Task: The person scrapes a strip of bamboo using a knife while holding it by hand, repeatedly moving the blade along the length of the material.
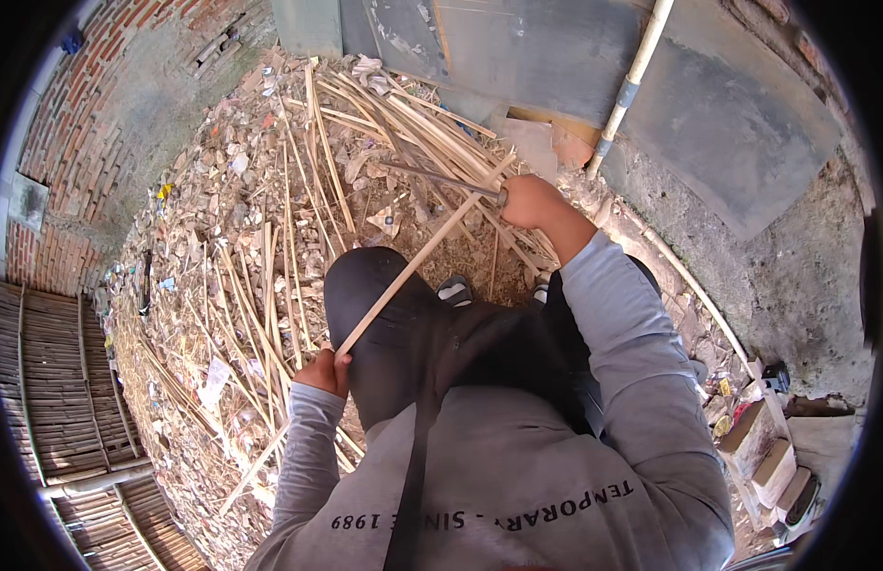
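A long pale bamboo strip (408, 270) slants across my lap, resting over my left knee. My left hand (325, 372) is closed around its lower part, and its tail runs on toward the lower left. My right hand (534, 203) grips a knife by its handle, which the fingers mostly hide. The dark narrow blade (432, 175) points left and crosses the strip near its far end. Whether the edge bites into the strip, I cannot tell. Beyond the blade lies a heap of similar bamboo strips (451, 133).
More loose strips (270, 319) lie left of my knee on ground littered with shavings and scraps (189, 276). A brick wall (108, 143) and a bamboo slat panel (56, 381) stand left. A pale pole (632, 90) leans against grey boards at the far right. Bricks (770, 466) sit lower right.
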`<state>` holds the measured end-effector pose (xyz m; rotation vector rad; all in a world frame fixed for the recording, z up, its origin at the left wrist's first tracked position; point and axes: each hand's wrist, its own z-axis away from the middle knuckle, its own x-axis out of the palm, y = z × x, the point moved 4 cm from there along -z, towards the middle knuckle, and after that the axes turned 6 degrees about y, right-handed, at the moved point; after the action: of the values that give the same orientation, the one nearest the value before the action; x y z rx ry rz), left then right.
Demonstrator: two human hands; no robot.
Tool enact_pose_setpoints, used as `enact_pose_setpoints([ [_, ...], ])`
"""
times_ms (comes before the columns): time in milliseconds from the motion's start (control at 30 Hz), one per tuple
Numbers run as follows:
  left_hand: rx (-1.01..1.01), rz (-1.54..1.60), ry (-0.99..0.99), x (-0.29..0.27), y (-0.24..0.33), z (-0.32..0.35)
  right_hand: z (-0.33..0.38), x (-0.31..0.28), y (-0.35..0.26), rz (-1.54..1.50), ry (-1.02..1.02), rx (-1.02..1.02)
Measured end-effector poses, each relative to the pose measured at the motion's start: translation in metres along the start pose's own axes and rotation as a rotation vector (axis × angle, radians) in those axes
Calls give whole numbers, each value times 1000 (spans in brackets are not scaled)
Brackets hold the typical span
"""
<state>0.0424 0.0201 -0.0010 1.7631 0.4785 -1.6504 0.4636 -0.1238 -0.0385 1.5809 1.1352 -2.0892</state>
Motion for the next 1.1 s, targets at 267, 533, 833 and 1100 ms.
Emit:
enact_pose_setpoints([
  [267, 33, 41, 29, 10, -9, 4, 42, -33, -60, -74, -43, -153],
  [533, 86, 43, 12, 7, -14, -1, -5, -10, 14, -149, 127, -13],
  [833, 71, -10, 92, 17, -7, -3, -7, 4, 17, -106, -9, 86],
  [1100, 42, 44, 38, 3, -6, -1, 20, -8, -37, -139, 72, -75],
])
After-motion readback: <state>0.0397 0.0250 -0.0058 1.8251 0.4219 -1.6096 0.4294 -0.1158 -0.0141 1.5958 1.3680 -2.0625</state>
